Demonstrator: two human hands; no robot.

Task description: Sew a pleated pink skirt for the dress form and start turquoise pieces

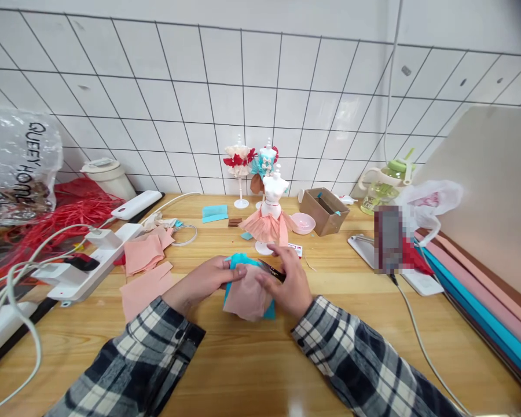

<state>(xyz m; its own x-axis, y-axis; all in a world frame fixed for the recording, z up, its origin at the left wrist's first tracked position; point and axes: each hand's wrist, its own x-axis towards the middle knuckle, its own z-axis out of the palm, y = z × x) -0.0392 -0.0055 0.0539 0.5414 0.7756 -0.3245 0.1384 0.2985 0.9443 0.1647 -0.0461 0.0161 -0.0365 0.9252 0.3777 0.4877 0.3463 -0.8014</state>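
My left hand (204,279) is closed at the thumb on the left edge of some folded crepe paper. A pale pink piece (247,294) lies over a bright blue piece (238,259), which shows at the top and lower right. My right hand (292,284) grips slim black tweezers (272,271), their narrow end pointing left toward the paper; its thumb also presses the pink piece. Just beyond the hands stands a white mini dress form (274,194) wearing a peach paper skirt (267,226).
Two decorated dress forms (240,168) stand behind. Nearby are a cardboard box (323,211), a pink bowl (303,223) and blue paper (215,213). Peach sheets (144,255) and a power strip (95,263) lie left. A cable (421,336) and paper rolls (486,295) are right.
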